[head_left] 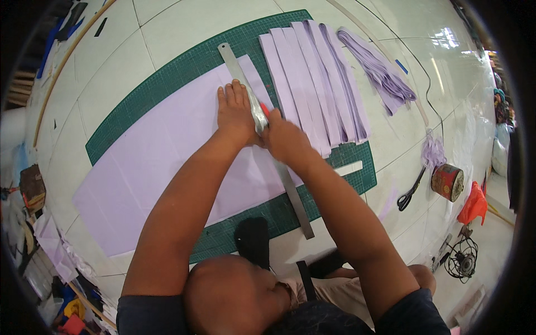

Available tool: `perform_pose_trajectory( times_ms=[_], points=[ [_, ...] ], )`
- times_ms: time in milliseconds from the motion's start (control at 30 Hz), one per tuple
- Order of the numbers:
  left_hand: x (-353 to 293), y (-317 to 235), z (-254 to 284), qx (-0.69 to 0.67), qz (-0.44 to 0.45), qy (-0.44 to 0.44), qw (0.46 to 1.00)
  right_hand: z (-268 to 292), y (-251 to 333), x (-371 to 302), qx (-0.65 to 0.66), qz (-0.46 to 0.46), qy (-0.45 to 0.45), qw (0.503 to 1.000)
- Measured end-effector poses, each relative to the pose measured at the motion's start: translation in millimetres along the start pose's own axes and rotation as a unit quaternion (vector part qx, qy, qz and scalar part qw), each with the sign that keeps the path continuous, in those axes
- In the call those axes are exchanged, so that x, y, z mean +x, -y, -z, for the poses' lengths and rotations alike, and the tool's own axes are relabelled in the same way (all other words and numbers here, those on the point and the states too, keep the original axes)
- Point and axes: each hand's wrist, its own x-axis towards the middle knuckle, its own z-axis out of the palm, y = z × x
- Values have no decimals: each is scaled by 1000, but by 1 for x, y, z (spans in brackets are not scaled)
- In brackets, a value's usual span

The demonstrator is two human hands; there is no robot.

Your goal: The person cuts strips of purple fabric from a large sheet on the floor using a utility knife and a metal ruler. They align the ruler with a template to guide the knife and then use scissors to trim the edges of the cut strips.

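Lilac fabric (173, 151) lies spread in a smooth layer over a green cutting mat (117, 131). A long metal ruler (294, 192) crosses the fabric at a slant, its ends reaching past it. My left hand (235, 114) presses flat on the fabric and the ruler's left edge, fingers stretched out. Along the ruler's right edge, my right hand (286, 138) is closed around a red cutter (264, 109); its blade is hidden. Right of the ruler, several folded lilac strips (312, 84) lie side by side on the mat.
A bundle of lilac strips (379, 72) rests on the tiled floor. At right are black-handled scissors (411, 192), a round tin (448, 182), a red plastic bag (473, 204) and a wire fan cage (461, 259). A long wooden strip (56, 70) lies at left. My foot (252, 240) touches the mat's near edge.
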Motion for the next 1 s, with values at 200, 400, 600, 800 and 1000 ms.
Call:
perform_pose_trajectory(
  times_ms=[200, 400, 600, 800, 1000],
  points=[
    [-7, 1, 14, -4, 6, 4, 1000, -18, -27, -116, -9, -111, 55, 992],
    [-7, 1, 8, -42, 3, 14, 999, -34, -61, -223, -23, -167, 125, 978],
    [-7, -1, 10, -50, -2, 14, 999, -31, -75, -236, -59, -130, 96, 985],
    [-6, 13, 11, -61, -18, 19, 998, 17, -43, -204, -4, -114, 35, 993],
    [11, 24, 16, -131, -34, 14, 991, 5, -23, -101, 33, -67, -96, 993]
  ],
)
